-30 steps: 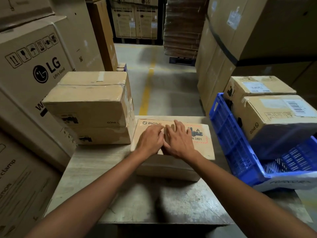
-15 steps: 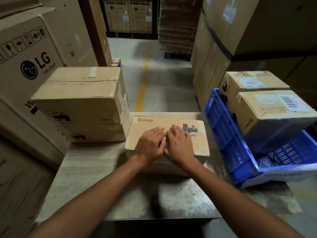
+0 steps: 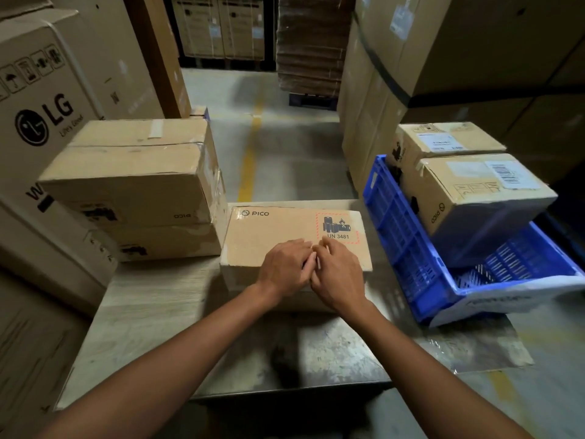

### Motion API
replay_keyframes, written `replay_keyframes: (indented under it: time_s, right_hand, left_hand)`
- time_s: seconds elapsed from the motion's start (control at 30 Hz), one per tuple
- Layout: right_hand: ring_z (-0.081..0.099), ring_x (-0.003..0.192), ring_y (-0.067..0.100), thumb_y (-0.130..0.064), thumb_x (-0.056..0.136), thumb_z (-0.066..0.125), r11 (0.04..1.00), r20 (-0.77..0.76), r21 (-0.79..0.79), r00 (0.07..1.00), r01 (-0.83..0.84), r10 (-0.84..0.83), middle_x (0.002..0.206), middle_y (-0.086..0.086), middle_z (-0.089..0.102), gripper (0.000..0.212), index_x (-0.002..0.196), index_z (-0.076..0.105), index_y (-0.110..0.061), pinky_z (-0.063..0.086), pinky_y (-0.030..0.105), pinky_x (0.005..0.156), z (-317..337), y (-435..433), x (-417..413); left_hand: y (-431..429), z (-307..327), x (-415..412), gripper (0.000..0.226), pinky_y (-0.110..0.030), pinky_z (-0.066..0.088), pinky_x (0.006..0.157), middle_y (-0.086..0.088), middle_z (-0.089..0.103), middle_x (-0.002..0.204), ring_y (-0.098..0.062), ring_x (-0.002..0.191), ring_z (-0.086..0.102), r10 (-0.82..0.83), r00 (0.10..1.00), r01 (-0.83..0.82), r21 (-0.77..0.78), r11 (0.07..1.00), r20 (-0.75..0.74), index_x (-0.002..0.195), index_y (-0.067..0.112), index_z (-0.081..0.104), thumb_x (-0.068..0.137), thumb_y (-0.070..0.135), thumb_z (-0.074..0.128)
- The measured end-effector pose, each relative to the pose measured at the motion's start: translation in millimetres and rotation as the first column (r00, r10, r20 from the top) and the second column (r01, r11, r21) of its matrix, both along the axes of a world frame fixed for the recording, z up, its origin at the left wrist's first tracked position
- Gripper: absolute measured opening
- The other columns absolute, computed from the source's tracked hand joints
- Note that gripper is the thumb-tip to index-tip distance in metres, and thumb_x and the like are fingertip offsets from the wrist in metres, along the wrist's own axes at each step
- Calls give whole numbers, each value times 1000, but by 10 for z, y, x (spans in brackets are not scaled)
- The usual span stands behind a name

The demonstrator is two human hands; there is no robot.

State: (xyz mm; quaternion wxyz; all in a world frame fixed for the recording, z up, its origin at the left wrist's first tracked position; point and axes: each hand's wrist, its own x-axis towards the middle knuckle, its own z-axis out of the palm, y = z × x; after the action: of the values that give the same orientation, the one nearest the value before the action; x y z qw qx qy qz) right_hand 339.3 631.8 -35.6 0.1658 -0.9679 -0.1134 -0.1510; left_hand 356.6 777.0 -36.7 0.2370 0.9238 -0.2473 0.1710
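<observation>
Cardboard everywhere: five PICO cartons in all, and the one that matters, the flat PICO carton (image 3: 278,236) with the UN 3481 battery mark, lies lid-up on the far middle of the metal table (image 3: 152,312), right under both hands. Two more sit stacked at the left, the upper carton (image 3: 133,172) on the lower carton (image 3: 171,242), and the lower one is just beside the flat carton's left end. The other two ride tilted in the single blue crate (image 3: 399,236) at the right, the near crate carton (image 3: 474,198) in front of the far crate carton (image 3: 443,141). Now the hands, two of them, side by side and touching: the left hand (image 3: 285,267) and the right hand (image 3: 340,275) rest on the lid near its front edge, fingers (image 3: 304,248) bent, tips down on the cardboard and bunched together at the middle. A pale sliver (image 3: 317,263) shows between them; whether the fingers pinch it or merely press the lid, I cannot tell. One big LG box (image 3: 47,115) looms far left
</observation>
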Motion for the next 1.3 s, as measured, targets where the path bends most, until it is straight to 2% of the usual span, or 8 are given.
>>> replay_keyframes:
  time_s: [0.37,0.5,0.7,0.8,0.93,1.0,1.1,1.3]
  right_hand:
    - [57,74,28,-29,85,57,993,77,-24,991,114,-112,82,6,61,18,80,63,-12,42,35,58,-58,-299,31]
    - [61,95,27,-35,92,57,995,-35,-56,995,87,-89,105,7,66,25,99,68,-13,49,39,75,87,-291,293]
    - [58,87,22,-44,93,53,981,26,-151,992,125,-123,96,4,64,32,96,67,-15,47,37,78,33,-267,457]
    - [52,101,22,-53,93,51,982,-4,-96,986,163,-164,108,6,58,39,108,64,-19,43,41,94,43,-290,497]
    - [29,141,36,-70,91,45,948,-231,-20,921,317,-313,155,19,30,73,145,41,-21,37,52,109,22,-292,481]
    - [20,148,41,-73,90,46,918,-339,41,870,393,-358,164,21,12,84,154,27,-22,36,55,112,26,-299,467]
    - [40,137,38,-72,88,52,897,-355,109,860,428,-367,156,18,30,84,153,27,-24,47,55,102,16,-313,387]
    - [48,129,28,-45,86,75,867,-249,369,934,336,-256,142,11,46,77,151,40,-21,46,43,100,26,-456,201]
  left_hand:
    - [-350,52,88,35,-39,52,73,-10,70,77,-30,72,63,30,999,-31,-58,998,-34,74,11,67,91,29,41]
    - [-294,118,347,26,-43,51,93,-14,70,117,-30,107,64,60,997,-59,21,998,-48,104,8,71,95,22,51]
    - [-239,185,433,23,-42,47,93,-10,66,110,-28,103,59,87,977,-59,144,988,-196,109,11,65,100,22,46]
    - [-62,125,491,37,-47,29,117,-6,51,147,-25,138,42,97,953,-37,211,977,-285,136,18,56,102,29,44]
    - [263,81,520,57,-53,5,121,-6,19,165,-25,153,12,485,839,-441,212,872,-249,155,22,28,104,45,35]
    - [460,98,505,66,-60,8,119,-12,11,166,-33,153,8,628,711,-605,180,776,-318,158,23,19,101,51,39]
    - [621,146,428,72,-56,32,110,-19,18,162,-45,145,26,628,582,-695,85,714,-517,159,26,13,100,55,42]
    - [660,145,181,76,-47,42,99,-20,44,145,-43,126,50,594,649,-701,-71,710,-476,157,43,0,99,51,48]
